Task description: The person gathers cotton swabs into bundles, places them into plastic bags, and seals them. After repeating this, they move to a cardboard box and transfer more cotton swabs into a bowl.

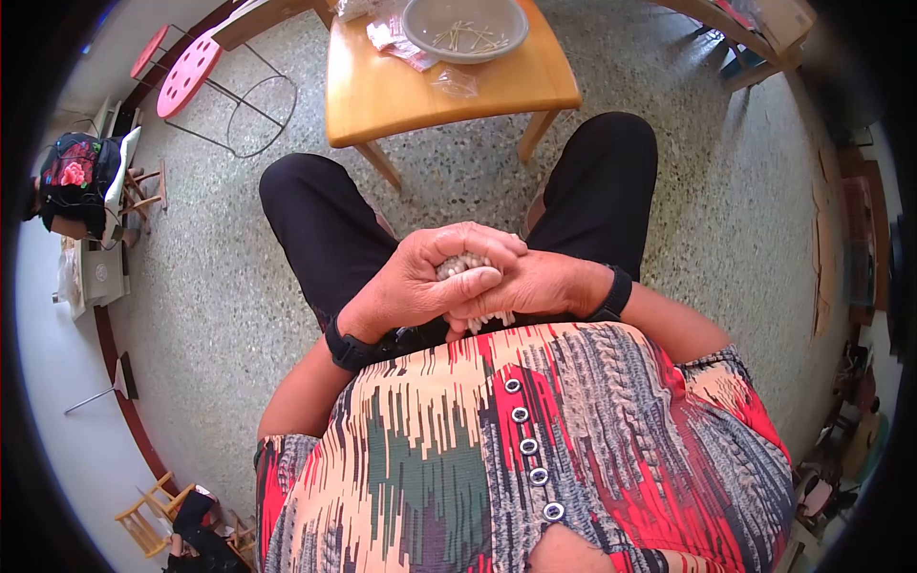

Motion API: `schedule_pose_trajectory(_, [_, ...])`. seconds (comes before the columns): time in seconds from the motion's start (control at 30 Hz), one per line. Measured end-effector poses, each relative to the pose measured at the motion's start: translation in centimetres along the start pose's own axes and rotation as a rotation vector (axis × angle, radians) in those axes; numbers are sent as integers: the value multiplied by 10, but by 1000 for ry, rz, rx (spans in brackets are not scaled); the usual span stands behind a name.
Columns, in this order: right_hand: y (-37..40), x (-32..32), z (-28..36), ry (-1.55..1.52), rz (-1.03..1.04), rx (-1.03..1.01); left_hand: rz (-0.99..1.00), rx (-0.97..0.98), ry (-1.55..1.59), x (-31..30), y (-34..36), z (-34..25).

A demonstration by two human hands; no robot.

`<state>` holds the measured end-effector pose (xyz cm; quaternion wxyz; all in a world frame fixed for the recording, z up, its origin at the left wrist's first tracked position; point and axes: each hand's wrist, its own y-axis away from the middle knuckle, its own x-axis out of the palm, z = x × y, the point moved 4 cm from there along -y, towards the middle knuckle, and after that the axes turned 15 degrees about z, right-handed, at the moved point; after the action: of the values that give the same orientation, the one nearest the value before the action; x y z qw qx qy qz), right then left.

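A tight bundle of cotton swabs [464,265] is gripped between my two hands above my lap. Their pale tips show in the gap by the thumb, and more ends stick out below the palms. My left hand [411,279] is closed around the bundle from the left, its fingers reaching over my right hand. From the other side my right hand [540,284] wraps the same bundle, with most of its fingers hidden. In front of me a grey bowl [521,40] with several loose swabs inside stands on a small wooden table [382,108].
Clear plastic wrap [456,82] and a printed packet [401,46] lie beside the bowl. A pink stool [187,74] stands to the left. Farther left is a person in a flowered top [74,172]. Another wooden table [735,33] is at the upper right.
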<state>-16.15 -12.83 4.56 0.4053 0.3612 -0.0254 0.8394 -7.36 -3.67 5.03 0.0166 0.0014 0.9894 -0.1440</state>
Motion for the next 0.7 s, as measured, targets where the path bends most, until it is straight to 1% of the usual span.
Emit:
schedule_pose_trajectory(0.07, [0, 1, 6, 28, -7, -2, -22, -184, 188, -1, 3, -4])
schedule_pose_trajectory(0.1, [0, 0, 7, 31, -5, -4, -22, -184, 183, -1, 4, -5])
schedule_pose_trajectory(0.17, [0, -1, 7, 44, -25, 29, 15, -367, 366, 2, 8, 3])
schedule_pose_trajectory(0.23, [1, -1, 6, 41, -23, 29, 25, -356, 347, 4, 8, 6])
schedule_pose_trajectory(0.3, [1, -1, 6, 125, -29, 71, 17, -297, 300, 3, 8, 6])
schedule_pose_trajectory(0.33, [0, -2, 5, 125, -27, 70, 17, -299, 300, 3, 8, 5])
schedule_pose_trajectory(0.4, [-3, -3, 7, 76, -6, -16, -66, -294, 293, -2, 6, 0])
schedule_pose_trajectory(0.43, [-6, -6, 4, 78, -7, -20, -63, -295, 290, -4, 5, -2])
schedule_pose_trajectory(0.5, [-10, -20, -2, -195, -87, -236, -151, -116, -48, -14, 3, -17])
schedule_pose_trajectory(0.53, [-10, -27, -4, -275, -54, -258, -90, -150, -365, -17, -3, -27])
schedule_pose_trajectory(0.57, [-10, -29, -7, -277, -55, -261, -87, -151, -365, -15, -5, -31])
schedule_pose_trajectory(0.63, [-13, -28, -2, -261, -108, -314, 33, -256, -699, -8, -12, -34])
schedule_pose_trajectory(0.7, [-12, -23, 3, -234, -141, -291, 29, -274, -711, -5, -14, -32])
